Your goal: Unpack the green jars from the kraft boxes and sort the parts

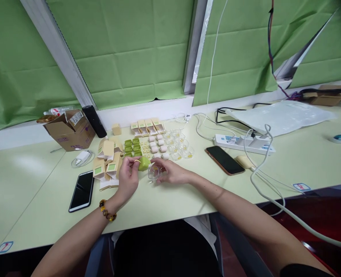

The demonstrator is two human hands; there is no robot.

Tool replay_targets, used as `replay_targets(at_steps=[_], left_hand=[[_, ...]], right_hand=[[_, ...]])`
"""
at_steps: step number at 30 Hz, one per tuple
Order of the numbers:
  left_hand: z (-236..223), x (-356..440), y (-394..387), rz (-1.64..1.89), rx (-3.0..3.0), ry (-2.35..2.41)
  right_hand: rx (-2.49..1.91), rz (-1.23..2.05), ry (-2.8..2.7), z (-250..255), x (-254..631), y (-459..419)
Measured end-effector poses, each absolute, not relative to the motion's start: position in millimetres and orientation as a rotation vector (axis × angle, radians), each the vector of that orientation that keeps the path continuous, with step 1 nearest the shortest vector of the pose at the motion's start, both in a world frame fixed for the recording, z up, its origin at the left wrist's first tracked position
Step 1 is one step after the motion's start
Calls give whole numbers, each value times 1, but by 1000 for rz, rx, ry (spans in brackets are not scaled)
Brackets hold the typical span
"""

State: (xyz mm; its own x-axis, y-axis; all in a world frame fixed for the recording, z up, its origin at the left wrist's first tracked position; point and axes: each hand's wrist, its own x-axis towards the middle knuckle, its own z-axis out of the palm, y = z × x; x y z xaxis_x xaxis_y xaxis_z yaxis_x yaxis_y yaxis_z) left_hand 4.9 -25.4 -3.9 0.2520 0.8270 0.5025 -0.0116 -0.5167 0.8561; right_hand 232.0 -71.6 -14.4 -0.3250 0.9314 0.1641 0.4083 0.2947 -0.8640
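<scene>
My left hand [128, 177] pinches a small green plastic case [144, 163] with a pale loop at its left end. Close beside it, my right hand [172, 172] has its fingers curled round a clear plastic cup [153, 173], low over the table. Just beyond my hands, parts lie in groups: green cases [132, 145], tiny yellowish pieces [145, 147], pinkish-white cylinders [160, 142] and clear cups [183, 145] with yellow marks in them. To the left of these sit several cardboard boxes [112, 168] with green labels.
A black phone [82, 191] lies at left, another phone [225, 159] at right beside a white power strip [243, 144]. A cardboard carton [69, 132] and black cylinder [94, 121] stand behind. Open small boxes [147, 127] line the back; a white cable [270, 196] crosses the right side.
</scene>
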Motion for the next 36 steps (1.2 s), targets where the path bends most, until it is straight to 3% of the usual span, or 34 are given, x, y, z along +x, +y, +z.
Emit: replay_targets(at_steps=[9, 14, 24, 36], left_hand=[[-6, 9, -22, 1318, 1598, 759], [-6, 9, -26, 1265, 1631, 775], [-3, 10, -27, 1248, 1618, 786], [-7, 11, -24, 1230, 1572, 793]], right_hand=[[-1631, 450, -2018, -8, 222, -81], [-1751, 322, -1997, -12, 216, -98], [-1578, 151, -2269, -11, 235, -133], [-1959, 20, -2001, -5, 301, -145]])
